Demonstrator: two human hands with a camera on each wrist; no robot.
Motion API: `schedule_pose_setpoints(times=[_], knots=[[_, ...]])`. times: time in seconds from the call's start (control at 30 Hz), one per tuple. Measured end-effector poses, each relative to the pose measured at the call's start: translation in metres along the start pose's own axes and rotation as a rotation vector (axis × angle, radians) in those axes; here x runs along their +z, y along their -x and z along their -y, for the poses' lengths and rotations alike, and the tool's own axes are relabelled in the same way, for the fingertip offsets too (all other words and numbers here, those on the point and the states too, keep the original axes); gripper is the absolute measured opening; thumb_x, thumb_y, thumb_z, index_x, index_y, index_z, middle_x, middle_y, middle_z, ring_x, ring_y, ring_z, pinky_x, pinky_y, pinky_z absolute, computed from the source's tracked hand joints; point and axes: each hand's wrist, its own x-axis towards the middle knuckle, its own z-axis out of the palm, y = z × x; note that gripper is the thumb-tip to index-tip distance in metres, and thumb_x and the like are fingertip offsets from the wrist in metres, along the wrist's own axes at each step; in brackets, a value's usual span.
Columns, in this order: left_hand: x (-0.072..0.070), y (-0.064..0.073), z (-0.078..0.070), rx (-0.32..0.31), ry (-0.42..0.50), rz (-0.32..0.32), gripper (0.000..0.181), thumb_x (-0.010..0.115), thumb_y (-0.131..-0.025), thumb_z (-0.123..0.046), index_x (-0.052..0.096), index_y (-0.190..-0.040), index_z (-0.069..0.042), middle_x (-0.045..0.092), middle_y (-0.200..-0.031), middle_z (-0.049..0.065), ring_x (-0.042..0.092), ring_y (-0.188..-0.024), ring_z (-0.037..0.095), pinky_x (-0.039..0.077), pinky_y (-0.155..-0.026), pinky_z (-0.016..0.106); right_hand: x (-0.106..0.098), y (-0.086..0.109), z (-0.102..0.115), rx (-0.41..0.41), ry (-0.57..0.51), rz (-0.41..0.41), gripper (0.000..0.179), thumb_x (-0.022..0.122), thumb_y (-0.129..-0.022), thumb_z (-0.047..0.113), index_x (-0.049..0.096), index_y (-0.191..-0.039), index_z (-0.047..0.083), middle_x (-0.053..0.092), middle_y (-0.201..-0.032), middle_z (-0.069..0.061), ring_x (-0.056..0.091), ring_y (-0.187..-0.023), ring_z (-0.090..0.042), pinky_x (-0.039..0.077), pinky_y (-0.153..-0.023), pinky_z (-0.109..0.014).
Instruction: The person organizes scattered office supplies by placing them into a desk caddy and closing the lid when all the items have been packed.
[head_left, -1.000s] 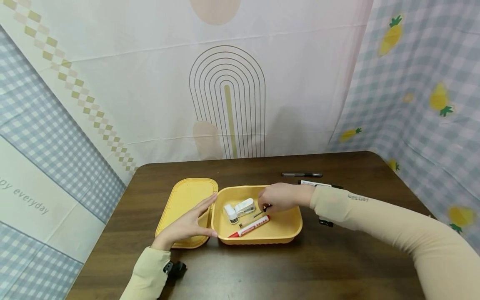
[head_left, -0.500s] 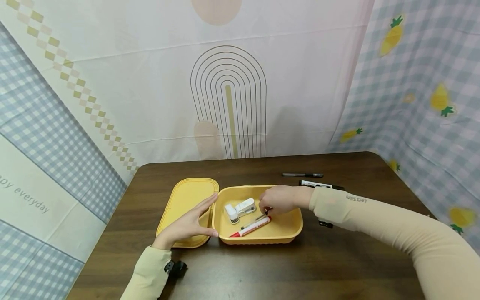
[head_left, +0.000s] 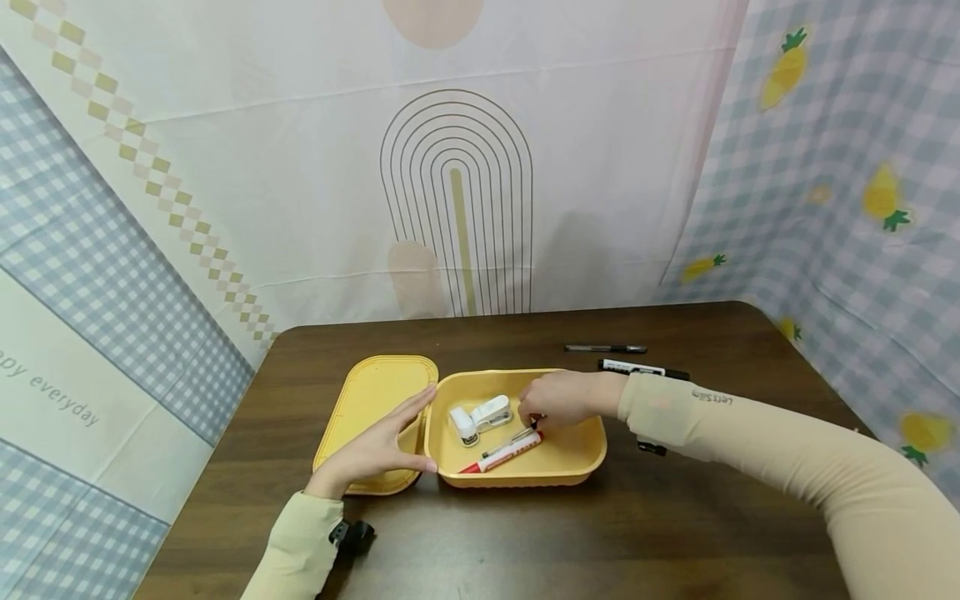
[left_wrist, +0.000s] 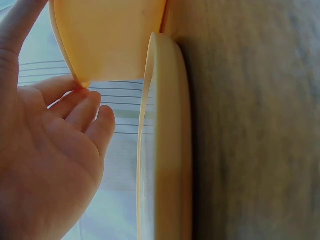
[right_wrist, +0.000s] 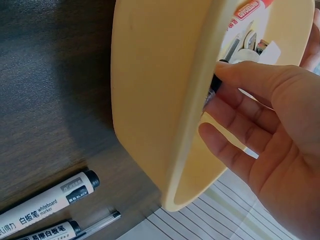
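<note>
My right hand reaches into the yellow box and pinches the black part of a slim clear pen between thumb and fingers. The pen lies alongside a red-and-white marker, its other end low in the box. A small white stapler and a white-capped little bottle or stamp sit left of it. At the box's left end, my left hand spreads thumb and fingers to the rim, fingertips touching it. The pen's near end is partly hidden by my right fingers.
The yellow lid lies left of the box, under my left hand. Behind my right forearm are a black pen and a black-and-white whiteboard marker. Another whiteboard marker shows in the right wrist view. A curtain hangs behind the table.
My right hand has shifted the pen toward the red-and-white marker, so the two now lie close together. My left hand stays at the box's rim.
</note>
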Motion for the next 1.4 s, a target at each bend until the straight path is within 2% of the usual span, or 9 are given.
schedule_pose_setpoints(times=[0.5,0.73,0.97,1.13,1.27,1.4], knots=[[0.001,-0.001,-0.002,0.000,0.006,0.000,0.110,0.089,-0.076,-0.038,0.024,-0.162,-0.017,0.015,-0.168,0.003,0.014,-0.153,0.023,0.021,-0.119,0.053,0.000,0.000,-0.003,-0.021,0.047,-0.010,0.005,0.072,-0.094,0.014,0.075,-0.098,0.015,0.065,-0.091,0.004,0.057,-0.078,-0.007,0.051,-0.072,-0.024],[0.001,-0.001,-0.001,-0.001,0.002,0.000,0.110,0.089,-0.076,-0.038,0.024,-0.162,-0.019,0.015,-0.168,0.005,0.014,-0.153,0.024,0.022,-0.119,0.054,-0.001,0.000,-0.003,-0.037,0.061,-0.034,0.010,0.069,-0.096,0.010,0.076,-0.101,0.012,0.068,-0.093,0.003,0.060,-0.078,-0.008,0.053,-0.070,-0.025],[0.000,0.001,-0.001,-0.004,0.002,0.000,0.109,0.089,-0.076,-0.037,0.025,-0.162,-0.019,0.015,-0.168,0.007,0.015,-0.153,0.026,0.021,-0.118,0.057,-0.005,0.000,-0.004,-0.028,0.050,-0.052,0.007,0.069,-0.096,0.009,0.074,-0.098,0.013,0.065,-0.089,0.005,0.054,-0.074,-0.007,0.051,-0.068,-0.025],[-0.001,0.001,-0.002,-0.001,-0.003,-0.004,0.109,0.090,-0.075,-0.036,0.025,-0.162,-0.018,0.015,-0.168,0.005,0.015,-0.153,0.025,0.021,-0.119,0.056,-0.009,0.003,-0.006,-0.018,0.051,-0.063,0.012,0.067,-0.095,0.006,0.075,-0.102,0.012,0.069,-0.095,0.003,0.059,-0.077,-0.009,0.053,-0.068,-0.027],[-0.001,0.001,-0.002,0.001,-0.006,-0.002,0.110,0.090,-0.075,-0.036,0.025,-0.162,-0.017,0.015,-0.168,0.005,0.014,-0.153,0.025,0.021,-0.119,0.056,-0.016,0.006,-0.010,-0.015,0.040,-0.098,0.017,0.065,-0.096,0.004,0.076,-0.107,0.011,0.072,-0.104,0.001,0.066,-0.086,-0.013,0.056,-0.073,-0.030],[-0.001,0.001,-0.003,0.001,-0.001,0.000,0.110,0.090,-0.075,-0.037,0.025,-0.162,-0.016,0.015,-0.168,0.007,0.014,-0.153,0.025,0.020,-0.119,0.056,-0.029,0.010,-0.014,-0.015,0.034,-0.162,0.019,0.064,-0.097,0.003,0.076,-0.109,0.009,0.070,-0.104,-0.001,0.068,-0.087,-0.016,0.057,-0.073,-0.032]])
